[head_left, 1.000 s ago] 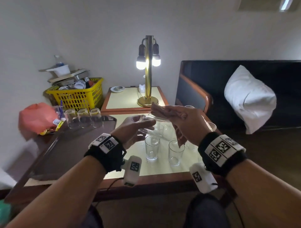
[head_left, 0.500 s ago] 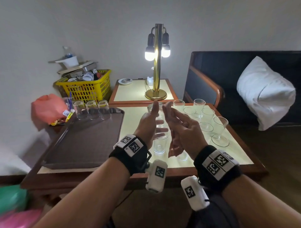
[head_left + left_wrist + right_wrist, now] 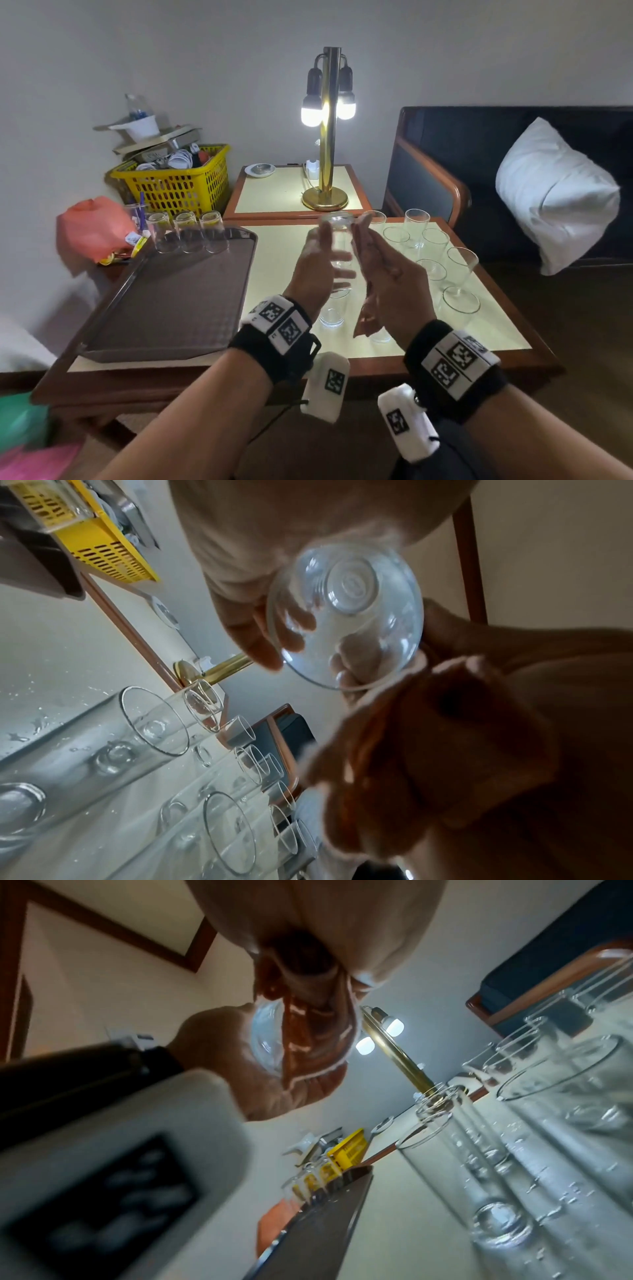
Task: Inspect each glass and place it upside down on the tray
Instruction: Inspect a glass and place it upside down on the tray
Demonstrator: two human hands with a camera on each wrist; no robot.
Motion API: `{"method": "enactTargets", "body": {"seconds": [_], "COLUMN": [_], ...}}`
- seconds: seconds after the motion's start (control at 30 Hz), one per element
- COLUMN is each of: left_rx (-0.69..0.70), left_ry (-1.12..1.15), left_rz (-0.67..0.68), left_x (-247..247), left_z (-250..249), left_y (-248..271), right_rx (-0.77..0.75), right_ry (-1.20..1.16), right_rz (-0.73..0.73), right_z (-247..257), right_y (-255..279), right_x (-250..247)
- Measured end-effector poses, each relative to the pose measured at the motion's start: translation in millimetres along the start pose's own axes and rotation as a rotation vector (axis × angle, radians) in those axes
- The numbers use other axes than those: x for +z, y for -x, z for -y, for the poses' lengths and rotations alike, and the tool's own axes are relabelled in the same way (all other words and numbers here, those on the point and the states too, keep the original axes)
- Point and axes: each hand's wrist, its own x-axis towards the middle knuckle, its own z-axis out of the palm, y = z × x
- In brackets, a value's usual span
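Clear glass [image 3: 337, 251], a plain tumbler, was held up above the table [image 3: 281, 270] between both hands, its thick base turned away from the person toward the lamp [image 3: 327, 137] and its mouth toward the wrists. Left hand [image 3: 313, 270] cupped its left side, fingers [image 3: 260, 631] curled round the wall and showing through it in the left wrist view. Right hand [image 3: 387, 277] stood against the other side with fingers stretched up along the wall, a reddish-brown cloth [image 3: 368, 308] hanging from its palm; whether those fingers pressed the glass through the cloth or gripped it bare I could not tell. Below the fingers, more upright glasses [image 3: 334, 310] stood on the pale tabletop, and to the right of the right fingers a cluster of taller ones [image 3: 460, 277] stood with mouths up. Well to the left of the left fingers lay the brown tray [image 3: 171, 308], with three glasses [image 3: 188, 231] already upside down in a row along its far edge. Beyond them sat a yellow basket [image 3: 178, 186] and an orange bag [image 3: 94, 224]
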Motion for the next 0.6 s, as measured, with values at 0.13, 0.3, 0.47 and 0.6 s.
{"method": "enactTargets", "body": {"seconds": [0.13,0.3,0.47,0.6], "left_rx": [0.012,-0.042,0.051,-0.069], "left_ry": [0.024,0.059,0.03,0.035], "left_rz": [0.095,0.077,0.012,0.144], "left_x": [-3.8,-0.1,0.1,-0.3], "left_z": [2.3,1.9,4.8,4.5], "left_y": [2.1,2.9,-0.8,1.5], "right_rx": [-0.011,-0.037,-0.022,0.017], "right_ry": [0.015,0.096,0.081,0.086], "right_rz": [-0.033,-0.012,0.006,-0.027], "right_z": [1.7,0.6,0.3,0.1], "right_y": [-7.4,-3.2,3.7,-3.8], "right_x": [-4.0,-0.9,-0.4,-3.5]}}
